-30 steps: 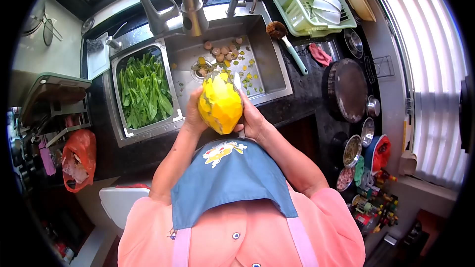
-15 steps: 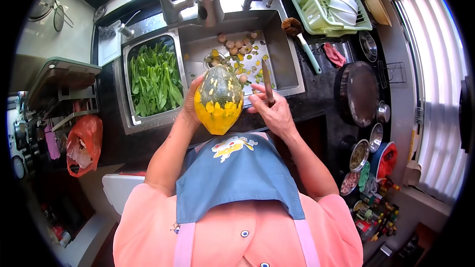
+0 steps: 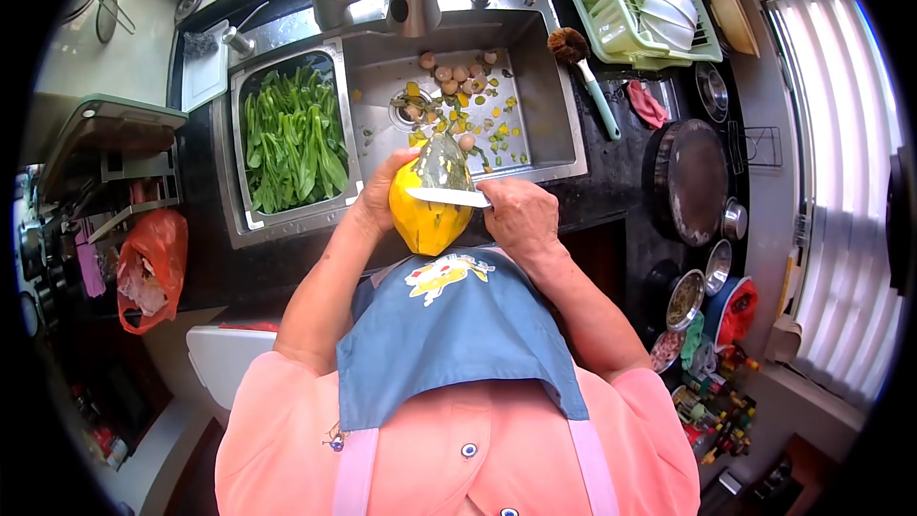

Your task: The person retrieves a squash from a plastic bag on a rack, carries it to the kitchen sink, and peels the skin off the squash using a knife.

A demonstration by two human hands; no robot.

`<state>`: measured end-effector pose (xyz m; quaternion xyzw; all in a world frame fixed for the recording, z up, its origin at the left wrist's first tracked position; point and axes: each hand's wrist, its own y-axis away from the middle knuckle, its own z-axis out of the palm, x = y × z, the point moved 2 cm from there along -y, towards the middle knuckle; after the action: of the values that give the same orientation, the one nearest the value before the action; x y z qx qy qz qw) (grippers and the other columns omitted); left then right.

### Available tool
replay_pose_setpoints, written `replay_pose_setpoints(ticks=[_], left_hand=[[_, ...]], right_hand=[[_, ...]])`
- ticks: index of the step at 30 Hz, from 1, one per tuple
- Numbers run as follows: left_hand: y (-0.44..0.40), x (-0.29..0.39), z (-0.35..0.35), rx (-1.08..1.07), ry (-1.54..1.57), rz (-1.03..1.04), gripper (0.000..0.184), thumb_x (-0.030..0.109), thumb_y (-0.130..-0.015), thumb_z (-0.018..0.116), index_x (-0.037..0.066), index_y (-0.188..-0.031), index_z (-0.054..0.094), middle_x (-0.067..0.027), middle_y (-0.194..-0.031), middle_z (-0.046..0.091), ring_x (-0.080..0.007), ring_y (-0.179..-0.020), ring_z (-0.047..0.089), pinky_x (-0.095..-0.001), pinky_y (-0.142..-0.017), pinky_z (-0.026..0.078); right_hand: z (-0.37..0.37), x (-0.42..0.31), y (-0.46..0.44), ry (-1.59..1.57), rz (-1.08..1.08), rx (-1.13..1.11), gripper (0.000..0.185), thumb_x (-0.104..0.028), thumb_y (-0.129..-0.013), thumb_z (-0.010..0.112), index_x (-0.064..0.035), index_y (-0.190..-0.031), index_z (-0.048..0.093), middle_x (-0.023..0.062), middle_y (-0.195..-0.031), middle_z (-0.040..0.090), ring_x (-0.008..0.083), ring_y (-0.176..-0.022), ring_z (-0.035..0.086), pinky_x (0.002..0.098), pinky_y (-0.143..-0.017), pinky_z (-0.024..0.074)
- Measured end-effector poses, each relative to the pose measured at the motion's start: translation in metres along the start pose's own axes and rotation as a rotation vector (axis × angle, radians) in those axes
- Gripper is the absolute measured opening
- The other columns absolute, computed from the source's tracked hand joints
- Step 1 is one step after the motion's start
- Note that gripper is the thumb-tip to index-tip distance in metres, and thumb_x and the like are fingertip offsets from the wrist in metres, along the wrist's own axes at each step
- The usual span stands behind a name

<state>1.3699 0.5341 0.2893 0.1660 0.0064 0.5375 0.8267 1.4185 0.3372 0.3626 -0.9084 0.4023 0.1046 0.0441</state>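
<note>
showing yellow flesh and mottled green skin, the squash point(image 3: 430, 215) sits in the curled left hand point(image 3: 382, 193).

No readable texts, labels, brands, numbers or signs in the head view.

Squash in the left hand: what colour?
The squash is bright yellow where peeled, grey-green with yellow flecks where unpeeled. Best seen in the head view.
</note>
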Motion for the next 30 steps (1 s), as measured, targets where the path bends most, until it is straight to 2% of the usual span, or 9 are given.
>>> replay_pose_setpoints(ticks=[3, 5, 7, 8, 12, 18, 19, 21, 30], left_hand=[[-0.001, -0.001, -0.019, 0.115, -0.013, -0.051, 0.055, 0.035, -0.095, 0.063, 0.000, -0.137, 0.058, -0.0156, -0.116, 0.073, -0.0259, -0.101, 0.074, -0.0415, -0.096, 0.059], [0.001, 0.000, -0.031, 0.061, -0.042, -0.080, 0.049, 0.033, -0.095, 0.064, 0.001, -0.132, 0.061, -0.0155, -0.114, 0.074, -0.0254, -0.099, 0.074, -0.0406, -0.094, 0.061], [0.001, -0.002, -0.028, 0.040, -0.045, -0.096, 0.046, 0.033, -0.095, 0.065, 0.002, -0.129, 0.062, -0.0153, -0.114, 0.074, -0.0249, -0.099, 0.075, -0.0401, -0.092, 0.061], [0.002, -0.002, -0.023, 0.047, -0.036, -0.088, 0.046, 0.033, -0.095, 0.065, 0.002, -0.129, 0.062, -0.0152, -0.114, 0.074, -0.0247, -0.099, 0.075, -0.0400, -0.091, 0.061], [0.000, -0.001, -0.021, 0.076, -0.041, -0.079, 0.045, 0.034, -0.095, 0.065, 0.003, -0.128, 0.062, -0.0138, -0.112, 0.074, -0.0238, -0.097, 0.074, -0.0403, -0.090, 0.062], [0.005, -0.006, -0.036, 0.099, -0.032, -0.116, 0.044, 0.030, -0.094, 0.065, 0.001, -0.127, 0.061, -0.0141, -0.114, 0.074, -0.0234, -0.098, 0.074, -0.0392, -0.091, 0.061], [0.007, -0.007, -0.036, 0.084, -0.026, -0.115, 0.044, 0.030, -0.094, 0.065, 0.002, -0.128, 0.061, -0.0140, -0.114, 0.074, -0.0234, -0.098, 0.074, -0.0389, -0.091, 0.061], [0.011, -0.007, -0.034, 0.047, -0.007, -0.097, 0.045, 0.030, -0.094, 0.065, 0.002, -0.128, 0.061, -0.0137, -0.114, 0.074, -0.0232, -0.098, 0.074, -0.0384, -0.091, 0.061], [0.012, -0.003, -0.034, 0.146, -0.068, -0.094, 0.042, 0.031, -0.095, 0.066, 0.002, -0.125, 0.063, -0.0127, -0.109, 0.074, -0.0220, -0.094, 0.074, -0.0370, -0.089, 0.062]], right_hand=[[0.010, 0.004, -0.002, 0.010, 0.016, -0.019, 0.014, -0.008, -0.082, 0.068, -0.0133, -0.094, 0.073, 0.0109, -0.076, 0.068, 0.0337, -0.075, 0.070, 0.0458, -0.067, 0.0561], [0.023, 0.013, -0.001, 0.032, 0.096, 0.047, 0.011, -0.008, -0.085, 0.065, -0.0124, -0.093, 0.071, 0.0129, -0.077, 0.069, 0.0359, -0.075, 0.070, 0.0472, -0.067, 0.0559], [0.025, 0.044, -0.009, 0.018, 0.281, -0.023, 0.010, -0.011, -0.090, 0.060, -0.0118, -0.087, 0.069, 0.0142, -0.077, 0.070, 0.0372, -0.074, 0.071, 0.0503, -0.065, 0.0571], [0.021, 0.049, -0.007, -0.153, 0.263, 0.044, 0.009, -0.014, -0.091, 0.061, -0.0127, -0.088, 0.069, 0.0140, -0.079, 0.072, 0.0381, -0.076, 0.072, 0.0520, -0.064, 0.0566], [-0.006, 0.015, 0.000, -0.054, 0.121, -0.058, 0.006, -0.015, -0.089, 0.065, -0.0139, -0.088, 0.070, 0.0120, -0.077, 0.072, 0.0365, -0.074, 0.072, 0.0505, -0.063, 0.0567], [0.031, 0.013, 0.011, -0.031, 0.064, -0.084, 0.010, -0.014, -0.087, 0.066, -0.0153, -0.097, 0.070, 0.0140, -0.077, 0.068, 0.0390, -0.074, 0.070, 0.0495, -0.067, 0.0572], [0.032, 0.021, 0.008, 0.012, 0.152, -0.002, 0.009, -0.009, -0.089, 0.058, -0.0118, -0.087, 0.066, 0.0139, -0.080, 0.071, 0.0382, -0.075, 0.072, 0.0522, -0.066, 0.0575], [0.034, 0.054, 0.002, 0.015, 0.337, -0.018, 0.010, -0.010, -0.092, 0.058, -0.0118, -0.088, 0.067, 0.0153, -0.081, 0.071, 0.0401, -0.077, 0.072, 0.0533, -0.067, 0.0572], [0.009, -0.011, 0.012, -0.030, -0.013, -0.108, 0.008, -0.011, -0.087, 0.063, -0.0138, -0.089, 0.070, 0.0107, -0.077, 0.070, 0.0337, -0.073, 0.072, 0.0486, -0.063, 0.0583]])
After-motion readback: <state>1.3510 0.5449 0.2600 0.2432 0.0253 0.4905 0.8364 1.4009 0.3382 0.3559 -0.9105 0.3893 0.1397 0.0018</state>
